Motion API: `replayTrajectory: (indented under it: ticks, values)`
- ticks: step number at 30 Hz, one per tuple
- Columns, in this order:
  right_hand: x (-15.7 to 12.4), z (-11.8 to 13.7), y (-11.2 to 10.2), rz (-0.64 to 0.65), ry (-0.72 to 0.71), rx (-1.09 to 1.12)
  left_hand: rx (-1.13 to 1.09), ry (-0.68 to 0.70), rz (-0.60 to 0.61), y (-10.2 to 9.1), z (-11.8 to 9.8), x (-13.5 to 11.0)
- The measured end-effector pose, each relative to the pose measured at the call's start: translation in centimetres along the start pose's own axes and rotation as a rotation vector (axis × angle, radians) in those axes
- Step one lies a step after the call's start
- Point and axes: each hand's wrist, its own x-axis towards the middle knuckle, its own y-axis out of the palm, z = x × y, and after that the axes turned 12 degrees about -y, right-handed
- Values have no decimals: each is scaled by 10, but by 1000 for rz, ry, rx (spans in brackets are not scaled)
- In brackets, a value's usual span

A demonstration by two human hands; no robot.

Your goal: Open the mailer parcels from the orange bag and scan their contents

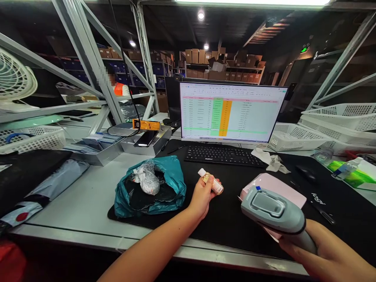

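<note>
At the left end of the bench, a white fan (14, 80) sits on the shelving above a perforated white basket (31, 138), with dark and grey mailer bags (35, 184) heaped below on the pale table (88, 199). Further right, a teal poly bag (164, 178) lies open on the black desk mat (226, 223), a bubble-wrapped bundle (147, 180) resting in its mouth. Just beside it, the left hand (202, 197) is closed around a small bottle (213, 183) with a white cap, held up off the mat and tilted; its label is too small to read. Behind stand a black keyboard (220, 155) and a monitor (230, 111) showing a spreadsheet with green and orange columns, its text illegible. On the right, the right hand (323, 256) grips the handle of a grey barcode scanner (273, 209), whose head points toward the bottle and hovers over a pink box (282, 188); lettering along the scanner's edge cannot be made out. The step in hand appears to be scanning the bottle; the next move likely calls for turning its code toward the scanner's window. White printing on the mat near the mouse (305, 172) is upside down and unclear. More white baskets (337, 121) are stacked at the far right.
</note>
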Motion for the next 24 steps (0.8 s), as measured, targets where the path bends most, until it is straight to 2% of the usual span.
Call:
replayTrajectory:
  ticks: [5,8,14,24]
  values:
    - [-5,-8,0,0,70,-40,4,27,-20,1,-1,1]
    - [-6,-10,1,-22,34,-32,15,39,-25,1,-1,0]
    - [-5,-7,3,17,-26,-3,33,55,-31,1,-2,-1]
    - [6,-10,28,-7,-73,-20,29,119,-13,1,-5,-3]
